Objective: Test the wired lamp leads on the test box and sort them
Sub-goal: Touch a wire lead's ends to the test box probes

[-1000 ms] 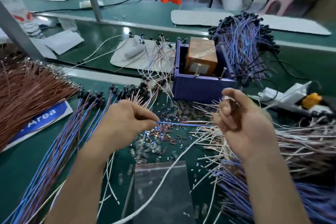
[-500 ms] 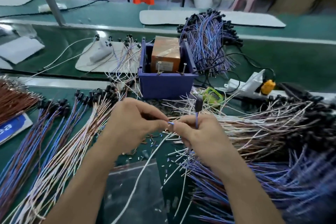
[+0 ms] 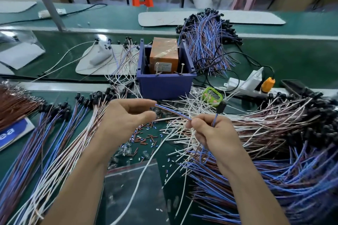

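Note:
My right hand (image 3: pixel 210 133) pinches a blue and brown lamp lead (image 3: pixel 173 113); its black lamp socket (image 3: pixel 221 107) sticks up above my fingers. The lead's free ends stretch left to my left hand (image 3: pixel 126 117), whose thumb and forefinger pinch the tips. Both hands hover in front of the purple test box (image 3: pixel 164 86), which holds an orange block (image 3: pixel 163 56) and two upright metal pins (image 3: pixel 157 68). Sorted leads (image 3: pixel 60 133) lie fanned out at the left. An unsorted heap of leads (image 3: pixel 274 133) lies at the right.
A pile of blue and brown leads (image 3: pixel 206 45) sits behind the box. A green timer (image 3: pixel 212 96) and a white power strip (image 3: pixel 245 84) lie right of it. Cut insulation bits (image 3: pixel 146 137) and a clear plastic bag (image 3: pixel 135 192) lie between my arms. Brown wires (image 3: pixel 14 104) are far left.
My hands met at the lead's ends half a second ago. Now the left hand has pulled away to the left, stretching the lead's ends out straight. The socket stayed above my right fingers.

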`<state>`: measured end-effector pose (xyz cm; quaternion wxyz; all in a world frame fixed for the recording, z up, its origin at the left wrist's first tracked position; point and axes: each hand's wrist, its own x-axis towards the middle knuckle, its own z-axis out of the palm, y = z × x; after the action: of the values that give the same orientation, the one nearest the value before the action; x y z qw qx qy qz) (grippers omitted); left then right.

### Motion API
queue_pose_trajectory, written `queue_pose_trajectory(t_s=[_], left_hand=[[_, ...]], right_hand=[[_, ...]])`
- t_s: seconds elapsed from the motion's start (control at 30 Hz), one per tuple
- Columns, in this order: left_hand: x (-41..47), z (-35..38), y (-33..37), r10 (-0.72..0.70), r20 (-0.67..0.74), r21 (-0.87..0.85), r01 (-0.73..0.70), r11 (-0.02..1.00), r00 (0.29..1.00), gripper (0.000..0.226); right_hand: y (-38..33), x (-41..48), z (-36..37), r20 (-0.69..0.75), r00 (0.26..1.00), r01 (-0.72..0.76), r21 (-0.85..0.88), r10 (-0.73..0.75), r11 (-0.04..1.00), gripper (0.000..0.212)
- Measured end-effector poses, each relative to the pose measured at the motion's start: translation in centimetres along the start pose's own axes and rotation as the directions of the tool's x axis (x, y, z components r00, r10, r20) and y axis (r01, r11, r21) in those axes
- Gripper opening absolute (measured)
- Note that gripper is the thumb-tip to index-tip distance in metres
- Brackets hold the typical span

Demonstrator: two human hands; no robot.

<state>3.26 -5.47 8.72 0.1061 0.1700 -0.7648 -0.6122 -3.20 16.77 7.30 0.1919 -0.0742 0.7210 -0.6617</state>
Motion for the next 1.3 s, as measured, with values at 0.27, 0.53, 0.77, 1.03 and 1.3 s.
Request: queue_pose_trajectory(t_s=[0.27, 0.53, 0.77, 1.03, 1.3], left_hand=[[0.4, 1.9, -0.5, -0.079, -0.007, -0.23, 0.075, 0.97, 0.997, 0.006], [1.1, 1.8, -2.5, -0.177, -0.237, -0.161, 0.141, 0.977, 0.955, 0.039], [0.4, 5.9, -0.8, -0.097, -0.007, -0.241, 0.093, 0.966, 0.995, 0.018], [1.0, 6.2, -0.4, -0.182, -0.069, -0.385, 0.142, 0.912, 0.981, 0.021], [3.8, 5.5, -0.8, -0.225, -0.286, -0.376, 0.107, 0.92, 0.931, 0.02]], right_hand=[[0.3, -0.3, 1.0, 0.048, 0.998, 0.034, -0.024, -0.033, 0.999, 0.03], [0.5, 0.0, 0.7, -0.094, 0.995, 0.038, 0.09, -0.03, 0.995, 0.036], [0.6, 0.5, 3.4, -0.196, 0.977, 0.08, -0.009, -0.081, 0.997, 0.02], [0.8, 0.7, 3.8, -0.452, 0.892, 0.092, 0.107, -0.034, 0.99, 0.017], [-0.2, 2.7, 4.8, -0.544, 0.834, 0.081, 0.284, 0.09, 0.955, 0.033]])
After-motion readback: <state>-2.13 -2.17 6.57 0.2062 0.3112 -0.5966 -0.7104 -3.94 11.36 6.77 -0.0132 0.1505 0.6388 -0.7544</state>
